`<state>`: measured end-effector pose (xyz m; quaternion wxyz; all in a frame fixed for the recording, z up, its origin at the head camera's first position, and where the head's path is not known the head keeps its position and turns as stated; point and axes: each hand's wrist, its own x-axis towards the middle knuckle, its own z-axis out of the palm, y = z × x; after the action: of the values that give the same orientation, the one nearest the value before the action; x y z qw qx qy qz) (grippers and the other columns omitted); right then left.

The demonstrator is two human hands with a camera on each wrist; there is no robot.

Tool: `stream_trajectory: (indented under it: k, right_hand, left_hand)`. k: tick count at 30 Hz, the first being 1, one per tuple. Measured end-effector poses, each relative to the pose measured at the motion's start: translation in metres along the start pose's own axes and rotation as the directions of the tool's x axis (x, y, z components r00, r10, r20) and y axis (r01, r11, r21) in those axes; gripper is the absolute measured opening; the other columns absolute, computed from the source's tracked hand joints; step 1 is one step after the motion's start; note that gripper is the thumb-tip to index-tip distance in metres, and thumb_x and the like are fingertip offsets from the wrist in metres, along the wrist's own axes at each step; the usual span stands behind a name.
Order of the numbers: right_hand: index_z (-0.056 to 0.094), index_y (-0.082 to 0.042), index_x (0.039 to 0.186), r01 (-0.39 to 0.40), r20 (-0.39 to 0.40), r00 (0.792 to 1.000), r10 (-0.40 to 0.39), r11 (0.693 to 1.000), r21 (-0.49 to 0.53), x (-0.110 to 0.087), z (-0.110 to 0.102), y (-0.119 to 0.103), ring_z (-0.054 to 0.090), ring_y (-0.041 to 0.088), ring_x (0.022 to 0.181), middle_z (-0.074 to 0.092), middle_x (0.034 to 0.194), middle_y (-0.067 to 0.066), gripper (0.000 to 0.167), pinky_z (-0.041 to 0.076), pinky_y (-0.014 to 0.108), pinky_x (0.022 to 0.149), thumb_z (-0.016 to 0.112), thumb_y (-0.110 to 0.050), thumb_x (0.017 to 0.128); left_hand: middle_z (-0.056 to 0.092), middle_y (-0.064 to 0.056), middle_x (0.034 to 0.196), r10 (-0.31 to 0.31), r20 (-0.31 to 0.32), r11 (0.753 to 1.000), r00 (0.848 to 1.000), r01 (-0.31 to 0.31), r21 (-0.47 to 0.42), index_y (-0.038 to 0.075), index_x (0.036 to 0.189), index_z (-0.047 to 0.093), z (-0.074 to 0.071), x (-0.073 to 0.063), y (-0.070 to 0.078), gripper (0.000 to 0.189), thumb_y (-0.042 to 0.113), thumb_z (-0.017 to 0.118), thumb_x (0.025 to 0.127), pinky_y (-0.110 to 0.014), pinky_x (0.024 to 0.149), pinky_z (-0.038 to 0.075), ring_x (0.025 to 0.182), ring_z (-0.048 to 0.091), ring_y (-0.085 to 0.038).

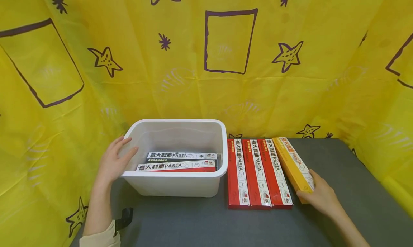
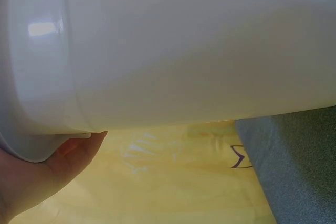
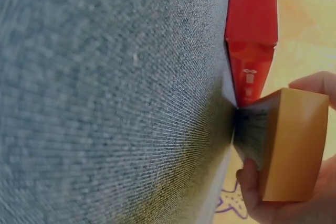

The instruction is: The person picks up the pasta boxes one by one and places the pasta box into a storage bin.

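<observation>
A white plastic bin stands on the dark table. My left hand holds its left rim, and in the left wrist view a finger of it shows under the rim's lip. Inside the bin lie pasta boxes, a red-and-white one in front of a dark-and-white one. At the right, my right hand grips the near end of a yellow pasta box. The right wrist view shows that box's end between thumb and fingers, raised off the table.
Three red pasta boxes lie side by side between the bin and the yellow box. Yellow patterned cloth hangs behind and at both sides of the grey table. A black strap is on my left wrist.
</observation>
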<state>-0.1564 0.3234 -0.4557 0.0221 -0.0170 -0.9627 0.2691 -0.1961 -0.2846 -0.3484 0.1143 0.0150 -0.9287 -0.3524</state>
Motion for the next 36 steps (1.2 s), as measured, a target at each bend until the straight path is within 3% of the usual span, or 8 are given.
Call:
stream_trajectory:
  k: [23,30,36]
  right_hand:
    - [0.023,0.010,0.147,-0.103,-0.059,0.993,0.105,0.994,0.043,-0.005,-0.017,-0.019,0.049,0.050,0.106,0.039,0.135,0.040,0.096,0.043,0.061,0.082,0.072,-0.039,0.081]
    - [0.027,0.004,0.149,-0.077,-0.080,0.993,0.081,0.996,0.055,-0.005,-0.026,-0.030,0.052,0.047,0.100,0.044,0.132,0.038,0.090,0.043,0.045,0.071,0.072,-0.037,0.081]
    - [0.023,-0.002,0.153,-0.081,-0.045,0.995,0.086,0.992,0.093,-0.004,-0.034,-0.044,0.050,0.044,0.101,0.043,0.134,0.036,0.091,0.040,0.038,0.067,0.069,-0.041,0.084]
  left_hand:
    - [0.026,-0.025,0.155,0.018,-0.008,1.000,1.000,-0.018,0.005,0.000,0.144,0.043,-0.002,-0.002,0.002,0.065,0.044,0.052,0.098,-0.072,0.102,0.021,0.136,0.024,-0.053]
    - [0.026,-0.026,0.154,0.025,-0.013,1.000,1.000,-0.025,0.003,-0.001,0.144,0.044,-0.002,-0.002,0.001,0.064,0.043,0.053,0.099,-0.072,0.103,0.020,0.136,0.024,-0.054]
    - [0.026,-0.025,0.155,0.014,-0.009,1.000,1.000,-0.014,0.006,0.000,0.145,0.043,-0.001,-0.003,0.001,0.065,0.045,0.052,0.098,-0.072,0.103,0.019,0.136,0.023,-0.053]
